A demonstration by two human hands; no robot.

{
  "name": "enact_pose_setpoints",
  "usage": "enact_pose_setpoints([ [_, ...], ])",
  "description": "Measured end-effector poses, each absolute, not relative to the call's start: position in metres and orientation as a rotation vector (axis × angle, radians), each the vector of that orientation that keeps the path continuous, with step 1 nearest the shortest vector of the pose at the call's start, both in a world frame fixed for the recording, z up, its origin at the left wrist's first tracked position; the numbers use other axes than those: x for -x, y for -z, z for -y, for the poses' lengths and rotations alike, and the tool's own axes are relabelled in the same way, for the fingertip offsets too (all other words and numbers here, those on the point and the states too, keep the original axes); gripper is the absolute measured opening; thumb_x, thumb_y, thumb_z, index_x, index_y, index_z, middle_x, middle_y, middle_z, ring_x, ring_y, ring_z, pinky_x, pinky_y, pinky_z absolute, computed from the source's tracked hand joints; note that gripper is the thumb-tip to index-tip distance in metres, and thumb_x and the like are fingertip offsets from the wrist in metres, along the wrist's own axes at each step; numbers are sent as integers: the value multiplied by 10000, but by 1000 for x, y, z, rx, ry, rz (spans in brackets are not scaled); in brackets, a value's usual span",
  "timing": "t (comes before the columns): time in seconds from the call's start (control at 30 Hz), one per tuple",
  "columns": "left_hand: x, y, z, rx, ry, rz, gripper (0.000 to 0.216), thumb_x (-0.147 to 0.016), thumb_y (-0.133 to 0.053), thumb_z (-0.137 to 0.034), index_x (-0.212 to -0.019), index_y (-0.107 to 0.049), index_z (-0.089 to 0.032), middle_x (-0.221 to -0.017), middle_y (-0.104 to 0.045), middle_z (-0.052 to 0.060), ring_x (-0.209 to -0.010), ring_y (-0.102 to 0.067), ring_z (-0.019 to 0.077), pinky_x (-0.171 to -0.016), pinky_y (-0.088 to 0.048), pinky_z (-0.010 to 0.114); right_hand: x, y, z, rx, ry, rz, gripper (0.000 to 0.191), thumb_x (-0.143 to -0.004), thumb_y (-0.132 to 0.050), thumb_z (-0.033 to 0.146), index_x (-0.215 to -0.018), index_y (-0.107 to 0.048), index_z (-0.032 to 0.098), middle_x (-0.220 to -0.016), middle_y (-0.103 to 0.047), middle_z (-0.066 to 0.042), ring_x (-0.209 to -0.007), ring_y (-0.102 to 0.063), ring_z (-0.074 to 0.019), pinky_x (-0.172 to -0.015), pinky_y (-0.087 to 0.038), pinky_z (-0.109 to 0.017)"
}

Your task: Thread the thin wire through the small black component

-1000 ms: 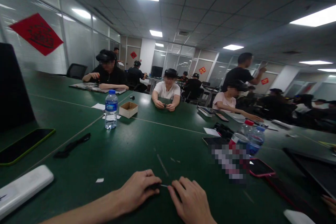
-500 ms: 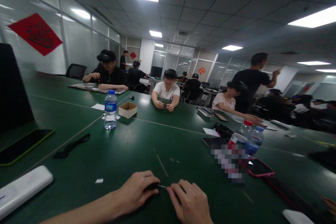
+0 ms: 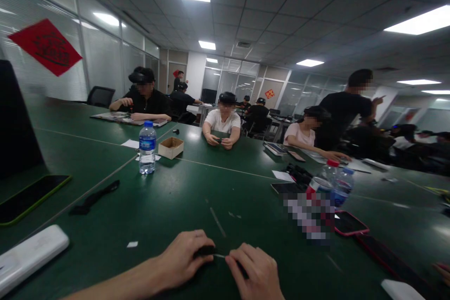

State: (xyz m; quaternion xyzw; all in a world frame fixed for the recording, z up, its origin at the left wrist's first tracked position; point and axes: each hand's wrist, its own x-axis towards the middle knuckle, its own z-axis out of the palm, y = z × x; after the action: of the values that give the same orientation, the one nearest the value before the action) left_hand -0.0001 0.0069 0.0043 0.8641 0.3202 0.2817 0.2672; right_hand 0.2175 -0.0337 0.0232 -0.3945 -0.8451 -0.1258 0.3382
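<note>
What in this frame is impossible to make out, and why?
All in the head view:
The small black part: mostly covered by the left hand; its kind is unclear.
The thin pale strip pinched by the right hand: too small to identify.
The pixelated patch near the bottles: blurred out.
The white device: cut off by the left edge.

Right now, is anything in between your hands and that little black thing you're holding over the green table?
Nothing visible. The left hand pinches the small black piece, and the right hand grips the thin pale strip sticking out of it.
</note>
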Motion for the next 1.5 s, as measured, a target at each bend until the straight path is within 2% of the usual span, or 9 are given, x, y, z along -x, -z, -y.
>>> enact_pose_setpoints([
  [0.17, -3, -1, -10, -2310, -776, -886, 211, -886, -555, -261, -1070, -637, -197, -962, -649, 47, -880, -596, 168, -805, -449, 273, -197, -20, 39, 775, 362, 2290, 231, -902, -486, 286, -704, -570, 202, -614, -557, 17, -549, -439, -105, -554, -212, -268],
  [0.53, 1, -13, -8, -2250, -798, -888, 235, -894, -551, -306, -1082, -643, -200, -970, -650, 43, -877, -592, 162, -813, -448, 282, -226, -24, 26, 1224, 386, 2295, 282, -956, -405, 283, -800, -628, 207, -730, -612, -3, -637, -526, -98, -609, -286, -236],
  [0.77, 2, -12, -9, -2259, -809, -904, 231, -901, -547, -302, -1084, -638, -196, -967, -653, 38, -882, -589, 159, -803, -447, 278, -226, -28, 24, 1275, 421, 2310, 317, -961, -404, 315, -812, -659, 201, -728, -611, -7, -627, -522, -87, -597, -293, -235],
  [1.03, 2, -15, -9, -2260, -786, -928, 227, -906, -538, -310, -1066, -642, -187, -960, -656, 35, -868, -590, 157, -794, -452, 283, -227, -26, 23, 1325, 342, 2329, 298, -959, -421, 326, -836, -666, 209, -764, -625, -5, -646, -521, -92, -611, -291, -238],
  [1.5, 4, -14, -7, -2311, -744, -883, 274, -922, -506, -360, -1087, -616, -171, -996, -650, 55, -904, -599, 171, -821, -461, 301, -226, -29, 24, 1267, 402, 2360, 268, -949, -443, 308, -849, -668, 203, -758, -632, -1, -630, -522, -79, -587, -290, -231],
])
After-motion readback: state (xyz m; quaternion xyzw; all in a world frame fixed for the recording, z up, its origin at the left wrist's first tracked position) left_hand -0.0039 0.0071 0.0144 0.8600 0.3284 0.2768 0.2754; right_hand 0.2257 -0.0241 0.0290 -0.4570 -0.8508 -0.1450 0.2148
